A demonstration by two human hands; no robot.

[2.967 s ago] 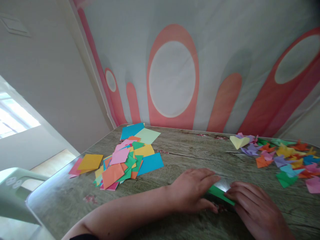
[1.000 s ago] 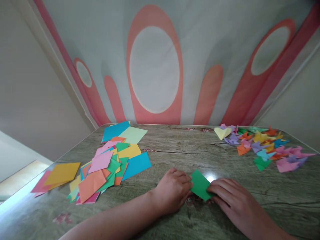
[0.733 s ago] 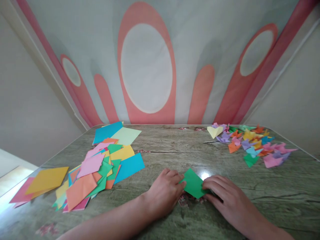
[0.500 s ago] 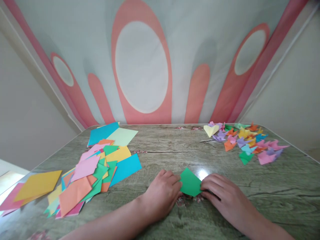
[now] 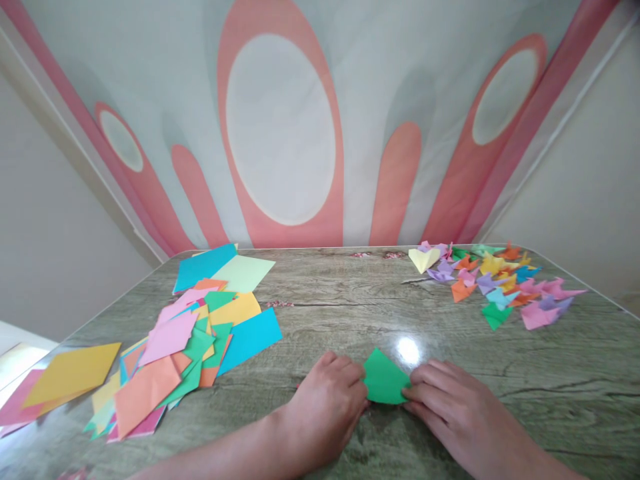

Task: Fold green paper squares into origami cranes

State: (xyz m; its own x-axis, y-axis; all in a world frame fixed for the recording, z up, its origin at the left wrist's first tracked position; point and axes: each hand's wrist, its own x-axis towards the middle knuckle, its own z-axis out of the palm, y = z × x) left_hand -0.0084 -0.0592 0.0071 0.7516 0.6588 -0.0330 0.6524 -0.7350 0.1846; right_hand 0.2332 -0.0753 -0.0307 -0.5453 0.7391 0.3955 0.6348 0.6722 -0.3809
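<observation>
In the head view, the table point(image 5: 340, 275) is bearing two groups of paper, one on each side. On the left, a loose pile of sheets is spreading out, with a pink sheet point(image 5: 169, 337) and a salmon sheet point(image 5: 147, 393) lying near its top. A blue sheet point(image 5: 251, 339) is sticking out toward the middle, and a pale green sheet point(image 5: 249, 271) is lying behind, beside another blue one. Nearer the left edge, an ochre sheet point(image 5: 75, 373) is partly covering some pink paper point(image 5: 21, 398). On the far right, small folded pieces point(image 5: 493, 265) of many colours are crowding together, a cream heart-like one point(image 5: 424, 260) at their left and a green one point(image 5: 497, 316) at their near side.

The green paper point(image 5: 386, 381) is sitting between the two hands, in the near middle. The left hand point(image 5: 331, 400) is gripping its left side with curled fingers; the right hand point(image 5: 447, 400) is pinching its right corner between thumb and fingers. Whether its lower edge is touching the wood, I cannot tell.

The table's far edge is running along the foot of a pink-and-grey wall hanging point(image 5: 280, 133), and both side edges are slanting outward toward the viewer. Wood grain is showing between the two groups, beyond the hands, and a bright reflection point(image 5: 409, 350) is shining just behind the green paper.
</observation>
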